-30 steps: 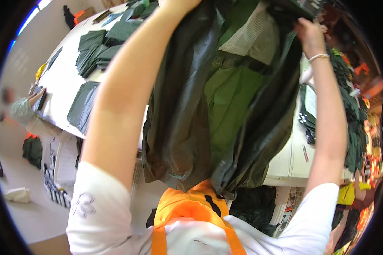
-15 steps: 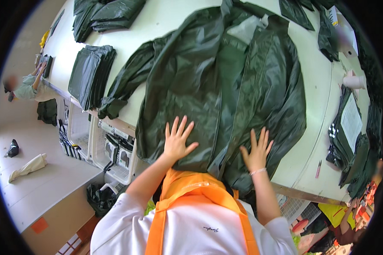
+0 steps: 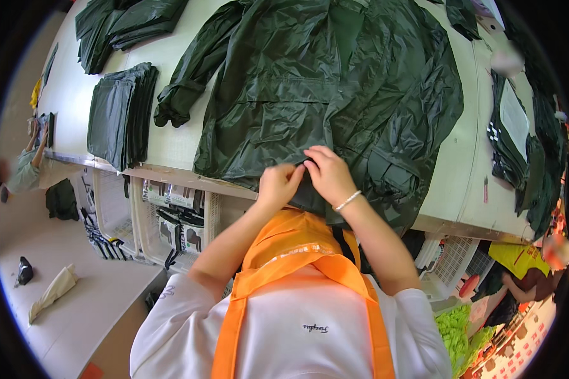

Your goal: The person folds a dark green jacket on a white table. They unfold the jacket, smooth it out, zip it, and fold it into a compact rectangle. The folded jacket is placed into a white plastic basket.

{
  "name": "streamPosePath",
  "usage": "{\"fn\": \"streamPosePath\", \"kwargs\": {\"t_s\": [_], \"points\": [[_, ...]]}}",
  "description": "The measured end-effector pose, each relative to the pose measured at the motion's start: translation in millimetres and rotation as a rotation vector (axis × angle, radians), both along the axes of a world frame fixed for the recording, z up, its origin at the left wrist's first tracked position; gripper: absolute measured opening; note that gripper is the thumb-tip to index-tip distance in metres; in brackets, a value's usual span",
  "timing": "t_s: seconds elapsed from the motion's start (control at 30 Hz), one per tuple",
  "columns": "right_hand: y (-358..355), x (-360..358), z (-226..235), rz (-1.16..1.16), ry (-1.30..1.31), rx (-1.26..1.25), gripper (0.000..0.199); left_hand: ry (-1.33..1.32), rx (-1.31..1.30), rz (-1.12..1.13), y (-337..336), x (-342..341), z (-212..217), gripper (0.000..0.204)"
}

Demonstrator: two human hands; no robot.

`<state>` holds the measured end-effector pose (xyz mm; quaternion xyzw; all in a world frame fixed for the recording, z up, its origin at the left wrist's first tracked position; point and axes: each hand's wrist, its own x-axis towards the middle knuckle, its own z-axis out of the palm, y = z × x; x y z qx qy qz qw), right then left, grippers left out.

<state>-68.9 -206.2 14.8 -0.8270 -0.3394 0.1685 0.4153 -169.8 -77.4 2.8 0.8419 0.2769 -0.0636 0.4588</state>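
A dark green, shiny rain jacket (image 3: 272, 120) lies spread on the white table (image 3: 439, 205), its hem at the near edge and one sleeve stretched to the left. My left hand (image 3: 280, 185) and my right hand (image 3: 329, 175) meet at the lower middle of its front. Thumb and fingers of each hand are pinched together on the front edge near the hem. Whatever fastening may sit between the fingertips is too small to make out. A flap pocket (image 3: 392, 167) shows on the jacket just right of my right hand.
Left of the jacket lies a stack of folded dark garments (image 3: 117, 117), with another dark pile (image 3: 129, 25) farther back. White baskets (image 3: 117, 205) with packaged goods stand under the table. At the right are more dark garments with a paper sheet (image 3: 514, 117) and a pen (image 3: 485, 189).
Both hands have gone from lying flat and apart on the jacket to pinching together at its front edge. The jacket's front panels now lie closed over the opening.
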Motion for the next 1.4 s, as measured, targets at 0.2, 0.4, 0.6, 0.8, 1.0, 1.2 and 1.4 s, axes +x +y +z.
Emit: {"fn": "streamPosePath", "kwargs": {"t_s": [0.2,0.4,0.6,0.8,1.0,1.2,1.4], "points": [[-37,-17,-5,-0.301,-0.204,-0.427,0.042,0.296,-1.140,0.619,24,-47,-11,0.049],[-25,5,23,-0.291,0.054,-0.819,0.045,-0.080,-1.457,0.668,19,-45,-13,0.028],[1,-12,36,-0.590,1.172,0.510,0.028,-0.558,-1.397,0.549,9,-57,9,0.048],[-11,-49,5,-0.610,0.316,0.230,0.037,-0.120,-1.167,0.852,-19,-7,29,0.025],[-27,-60,-3,-0.371,-0.116,-0.498,0.058,-0.083,-1.408,0.910,-12,8,20,0.020],[-79,-23,20,-0.476,0.069,-0.409,0.042,0.041,-1.530,0.713,14,21,-2,0.019],[-275,60,113,-1.080,-0.454,-0.286,0.037,-0.522,-1.110,0.772,42,27,94,0.012]]}}
